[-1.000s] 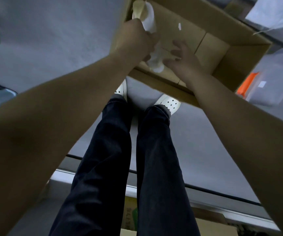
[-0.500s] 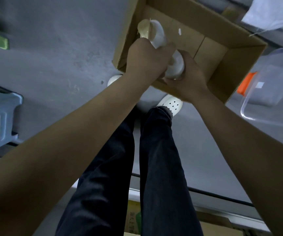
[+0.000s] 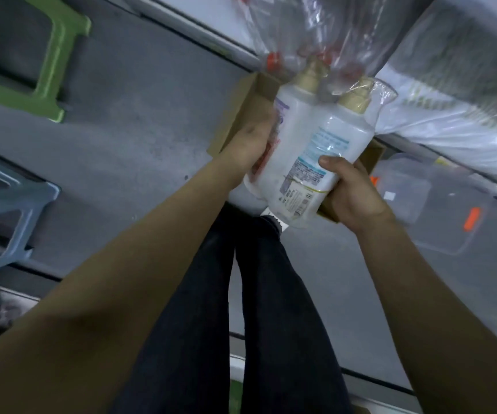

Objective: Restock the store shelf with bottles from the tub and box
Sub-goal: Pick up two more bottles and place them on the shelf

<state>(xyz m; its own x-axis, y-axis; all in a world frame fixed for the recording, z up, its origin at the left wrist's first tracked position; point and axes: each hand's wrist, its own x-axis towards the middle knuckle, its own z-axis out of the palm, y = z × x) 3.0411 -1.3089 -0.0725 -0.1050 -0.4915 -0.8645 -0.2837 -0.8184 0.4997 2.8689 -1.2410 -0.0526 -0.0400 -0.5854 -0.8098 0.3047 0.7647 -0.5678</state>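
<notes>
A: Grey floor (image 3: 115,150) fills most of the frame. What is nearest to the camera?
B: Two legs in dark trousers (image 3: 259,309), at the lower middle, and both forearms (image 3: 151,249) reaching upward beside them.
A: And the hands?
B: The left hand (image 3: 250,144) is curled on the left side of the white bottles (image 3: 295,138); its fingertips are hidden behind them. The right hand (image 3: 353,195) grips them from the lower right, with the thumb pressed on the printed label (image 3: 310,174).
A: Where are these bottles exactly?
B: Just above the centre of the frame, side by side and touching, gold caps (image 3: 355,100) pointing up, with clear film around them. They are held in front of the cardboard box (image 3: 238,115).
A: What is farther?
B: A clear tub (image 3: 438,216) at the right, beside the box. A green stool (image 3: 59,58) at upper left, a blue stool (image 3: 23,204) at the left edge. At the top, blurred plastic-wrapped packs (image 3: 307,28) with red caps.
</notes>
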